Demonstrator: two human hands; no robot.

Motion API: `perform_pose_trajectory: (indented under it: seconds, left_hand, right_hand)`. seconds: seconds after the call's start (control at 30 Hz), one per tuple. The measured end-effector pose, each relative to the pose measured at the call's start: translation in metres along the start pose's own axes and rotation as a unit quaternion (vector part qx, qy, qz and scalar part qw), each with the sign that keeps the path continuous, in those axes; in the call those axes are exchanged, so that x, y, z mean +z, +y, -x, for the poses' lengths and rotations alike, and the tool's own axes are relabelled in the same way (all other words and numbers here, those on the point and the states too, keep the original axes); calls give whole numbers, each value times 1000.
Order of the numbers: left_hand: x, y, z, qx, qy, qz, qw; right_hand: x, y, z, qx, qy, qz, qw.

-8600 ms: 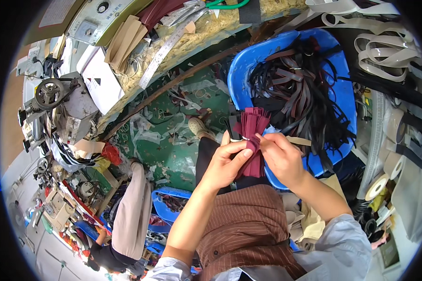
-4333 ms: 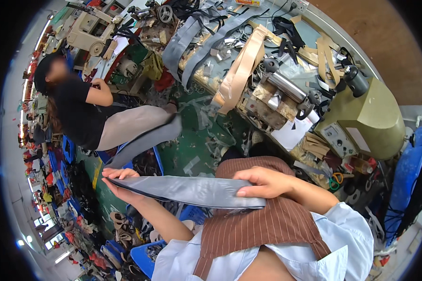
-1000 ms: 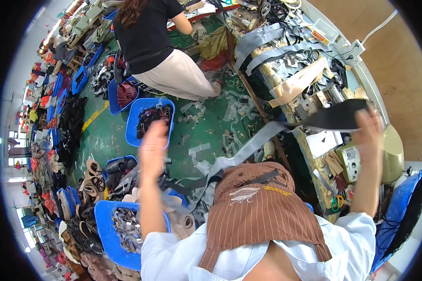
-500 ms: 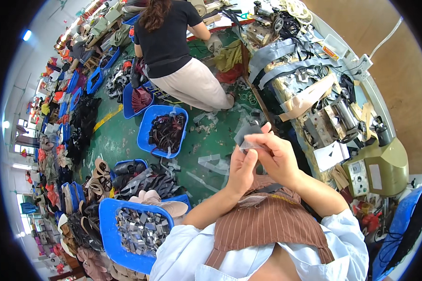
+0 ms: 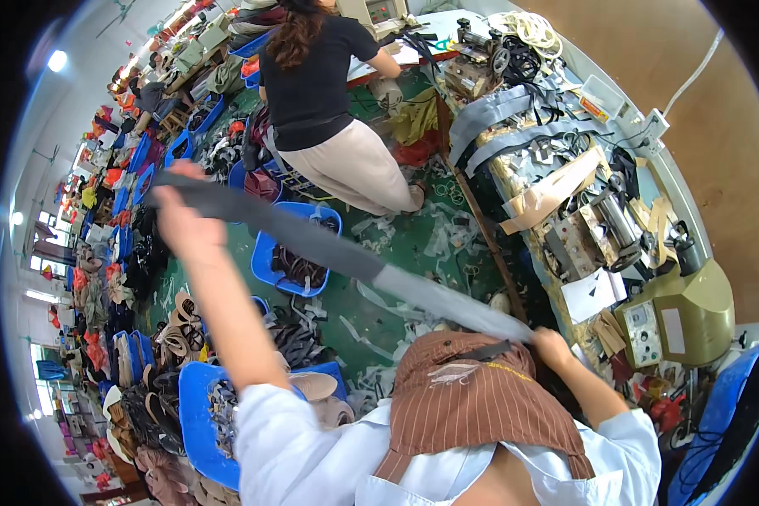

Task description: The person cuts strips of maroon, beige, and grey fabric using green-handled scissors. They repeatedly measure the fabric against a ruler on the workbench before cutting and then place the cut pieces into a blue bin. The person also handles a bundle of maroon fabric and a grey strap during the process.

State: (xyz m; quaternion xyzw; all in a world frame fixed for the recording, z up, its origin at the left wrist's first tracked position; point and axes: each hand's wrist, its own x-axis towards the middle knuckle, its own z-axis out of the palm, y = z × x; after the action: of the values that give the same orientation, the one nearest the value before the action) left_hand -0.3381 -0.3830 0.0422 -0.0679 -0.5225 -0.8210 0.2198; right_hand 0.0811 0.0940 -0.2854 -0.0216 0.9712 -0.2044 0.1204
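A long strip spans my two hands in a slanting line across my front. Its left part is dark grey; past the middle it turns into a pale, translucent film. My left hand, blurred by motion, is raised far out to the left, closed round the dark end. Low on the right beside my brown striped apron, my right hand is closed on the pale end. Whether the film is a backing or a separate piece cannot be made out.
A person in a black top stands ahead. Blue baskets hold dark straps and small grey pieces. Along the right runs a cluttered bench with an olive-green machine. Scraps litter the green floor.
My hands were together in front of me on a small grey and clear piece. They have parted, left hand up and left, right hand down and right, drawing the strip out long.
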Motion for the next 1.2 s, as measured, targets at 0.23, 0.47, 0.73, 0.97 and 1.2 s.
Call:
perform_pose_trajectory:
  seconds: [0.23, 0.47, 0.73, 0.97, 1.2]
  left_hand:
    - [-89, 178, -136, -38, 68, -207, 975]
    - [98, 40, 132, -260, -362, -155, 882]
    - [99, -37, 238, -248, -376, -44, 891]
    - [98, -29, 245, -350, -375, 125, 849]
    - [92, -32, 251, -420, -406, 170, 794]
  right_hand:
    - [76, 98, 197, 309, -561, 156, 752]
    - [-100, -57, -48, 122, 48, -227, 965]
    - [-282, -252, -125, -182, 245, -302, 903]
    - [-274, -249, -135, -302, 326, -192, 875]
    - [-274, -236, -124, -380, 357, -6, 853]
